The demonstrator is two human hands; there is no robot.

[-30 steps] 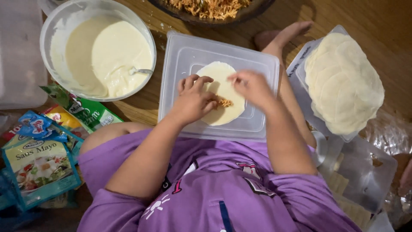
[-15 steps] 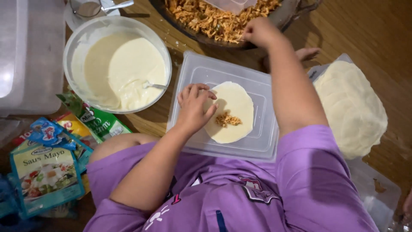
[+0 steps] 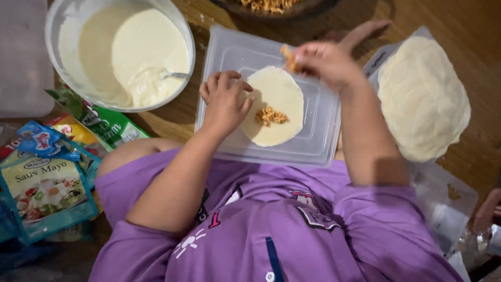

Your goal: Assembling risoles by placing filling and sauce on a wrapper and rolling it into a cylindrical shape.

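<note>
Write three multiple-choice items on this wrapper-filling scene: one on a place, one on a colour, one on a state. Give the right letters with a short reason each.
1. Where does the round wrapper being filled lie?
A. on the clear plastic lid
B. in the white bowl of batter
C. on the stack of wrappers

2. What colour is the person's shirt?
A. green
B. purple
C. white

3. What is the right hand doing?
A. lying flat on the floor
B. gripping a spoon
C. pinching a bit of shredded filling above the wrapper

Answers: 1 A, the wrapper rests flat on the lid, the left hand at its edge. 2 B, sleeves and chest are purple. 3 C, orange-brown shreds show between the fingertips.
</note>
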